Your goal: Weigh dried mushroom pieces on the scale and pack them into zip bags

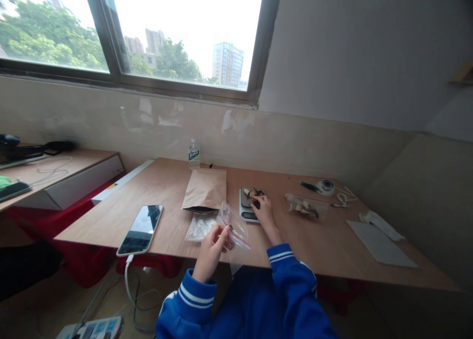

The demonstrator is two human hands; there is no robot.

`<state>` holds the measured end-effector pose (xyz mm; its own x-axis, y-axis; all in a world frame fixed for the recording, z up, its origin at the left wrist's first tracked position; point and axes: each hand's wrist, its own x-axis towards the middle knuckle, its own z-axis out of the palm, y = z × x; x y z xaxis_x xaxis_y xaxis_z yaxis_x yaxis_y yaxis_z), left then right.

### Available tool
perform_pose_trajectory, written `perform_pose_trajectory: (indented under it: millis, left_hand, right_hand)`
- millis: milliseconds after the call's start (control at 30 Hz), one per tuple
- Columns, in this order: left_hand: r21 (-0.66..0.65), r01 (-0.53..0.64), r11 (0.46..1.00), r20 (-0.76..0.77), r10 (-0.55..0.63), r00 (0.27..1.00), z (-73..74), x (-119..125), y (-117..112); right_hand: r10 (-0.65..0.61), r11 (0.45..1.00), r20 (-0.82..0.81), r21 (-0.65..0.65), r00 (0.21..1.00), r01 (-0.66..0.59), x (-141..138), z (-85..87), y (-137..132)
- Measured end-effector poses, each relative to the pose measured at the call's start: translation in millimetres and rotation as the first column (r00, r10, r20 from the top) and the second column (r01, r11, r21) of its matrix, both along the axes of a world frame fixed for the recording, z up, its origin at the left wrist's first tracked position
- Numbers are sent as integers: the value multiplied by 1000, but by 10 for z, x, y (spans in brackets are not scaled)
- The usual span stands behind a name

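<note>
Just below frame centre, the left hand (212, 248) is pinching a clear zip bag (236, 219) while the right hand (264, 213) — grip unclear — is reaching to pale pieces (248, 193) on the scale (249, 215), seemingly weighing, the next move calling for light fingers.

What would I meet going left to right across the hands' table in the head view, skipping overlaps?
Phone → brown paper pouch → scale → clear bag with pieces inside → white sheet.
</note>
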<state>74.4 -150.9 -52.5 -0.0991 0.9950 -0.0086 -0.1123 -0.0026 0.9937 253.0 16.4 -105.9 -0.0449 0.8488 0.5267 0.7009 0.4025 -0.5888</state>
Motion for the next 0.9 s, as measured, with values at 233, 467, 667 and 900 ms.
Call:
perform_pose_trajectory:
  millis: [233,467,667,900]
  left_hand:
    - [-20,10,1000,-2,-10,1000,-68,2,24]
    - [81,25,996,27,-28,999,-100,44,58]
    - [86,-8,996,93,0,996,-72,14,44]
    - [48,-89,995,151,81,985,-18,-19,28]
  right_hand:
    - [187,946,-565,-117,803,-302,-61,656,-517]
    - [472,716,-454,-302,756,-629,-244,1198,-1060]
    - [320,924,-415,-61,852,-378,-326,1178,-1104]
    - [367,926,-229,1,902,-377,-361,1050,-996]
